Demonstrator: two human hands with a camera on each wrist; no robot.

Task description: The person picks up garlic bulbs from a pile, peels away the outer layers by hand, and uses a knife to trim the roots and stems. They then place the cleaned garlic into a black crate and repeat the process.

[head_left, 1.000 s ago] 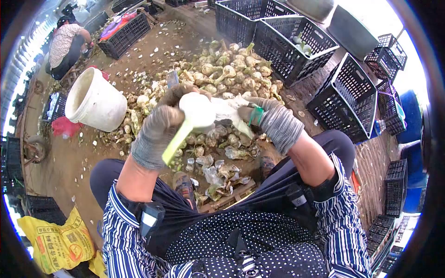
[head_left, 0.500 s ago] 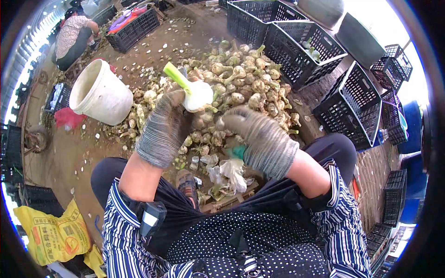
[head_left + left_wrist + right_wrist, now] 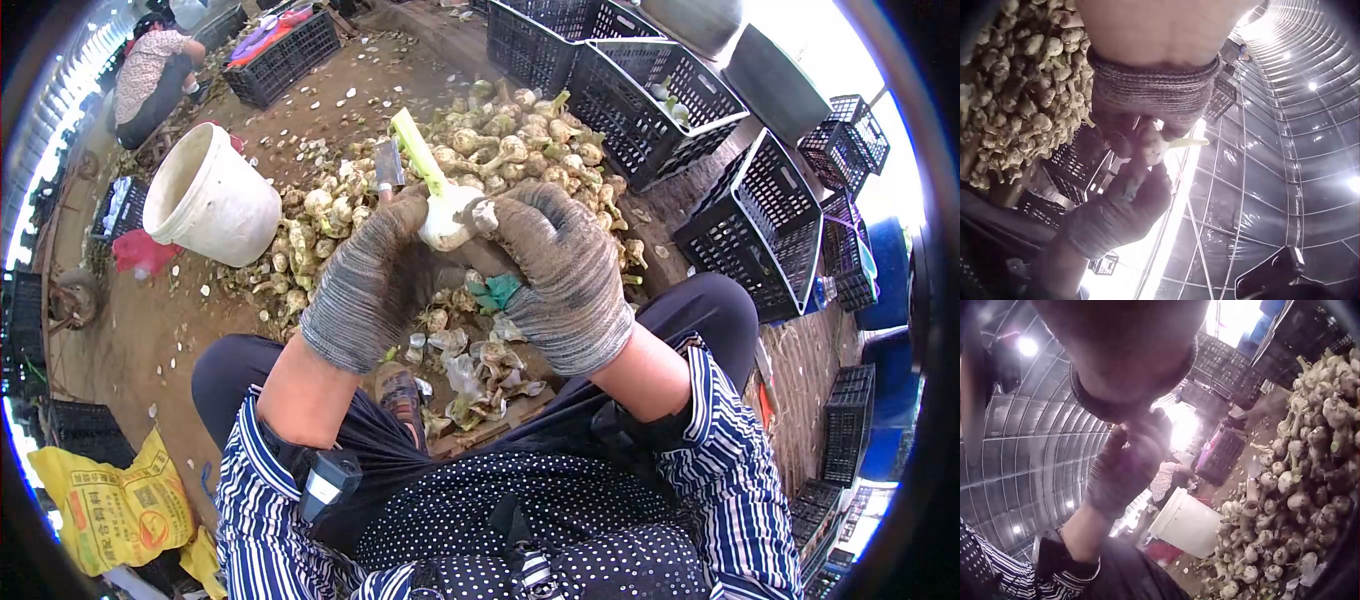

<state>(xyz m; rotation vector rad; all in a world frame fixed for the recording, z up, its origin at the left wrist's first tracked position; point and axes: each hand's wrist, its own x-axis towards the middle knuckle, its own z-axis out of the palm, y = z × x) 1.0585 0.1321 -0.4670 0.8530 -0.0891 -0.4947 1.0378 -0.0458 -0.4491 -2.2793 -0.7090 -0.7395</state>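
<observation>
A peeled white garlic bulb with a green stem pointing up is held between both gloved hands in the head view. My left hand grips its left side and also holds a small knife, its blade standing up beside the stem. My right hand has its fingers curled against the bulb's right side, with a small pale bit at the fingertips. Green material shows on the right glove's finger. Both hands meet around the bulb in the left wrist view. Glove fingers hide its lower part.
Behind the hands lies a large pile of unpeeled garlic, with loose peelings below it. A white bucket stands to the left, black crates to the right. A yellow sack lies lower left. Another person crouches far left.
White peel in the right hand came away and dropped onto the peelings below. The bulb's stem swung from pointing down to up, and the right hand returned to the bulb.
</observation>
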